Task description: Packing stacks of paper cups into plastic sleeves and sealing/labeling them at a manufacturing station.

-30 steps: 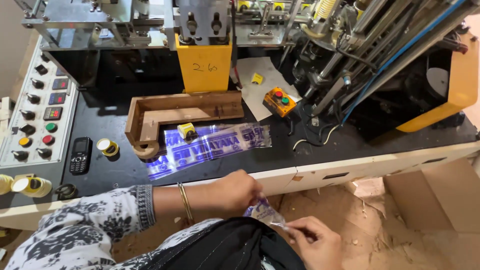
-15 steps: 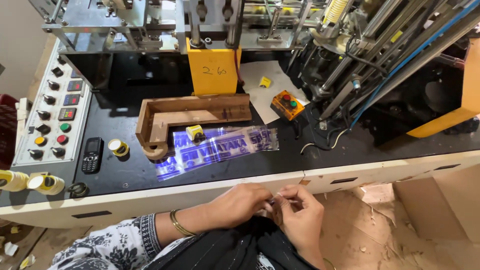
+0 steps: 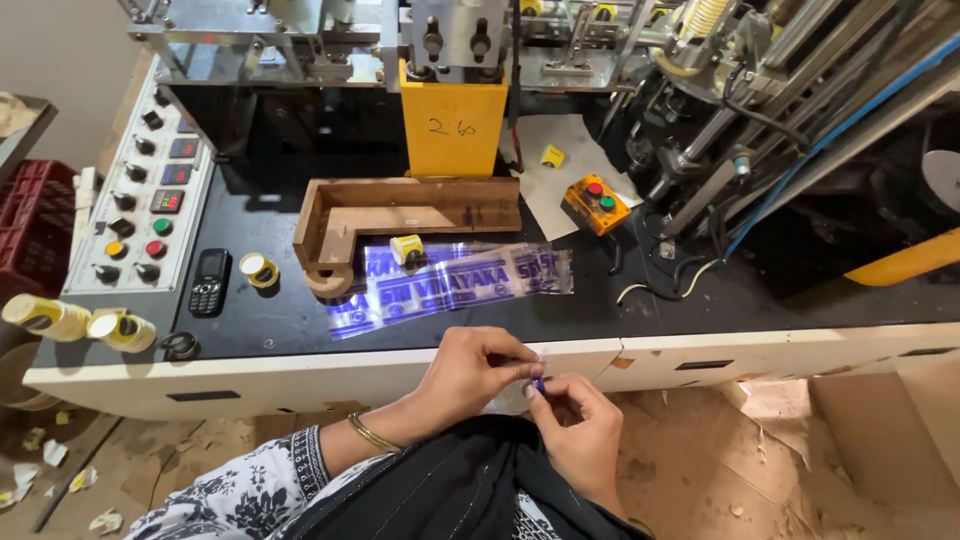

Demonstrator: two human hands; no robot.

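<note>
Close to the person's lap, the left hand (image 3: 470, 372) and right hand (image 3: 578, 428) both pinch a small clear bag (image 3: 535, 378), which might slip and fall to the messy floor (image 3: 700, 470), well short of the printed bag (image 3: 450, 285) on the table (image 3: 760, 310).

There is one view only, worn on the person's head. It looks steeply down and forward over the lap, close above both hands, then across the black worktop (image 3: 300, 320) to the machine (image 3: 450, 60) behind, floor showing below.
</note>
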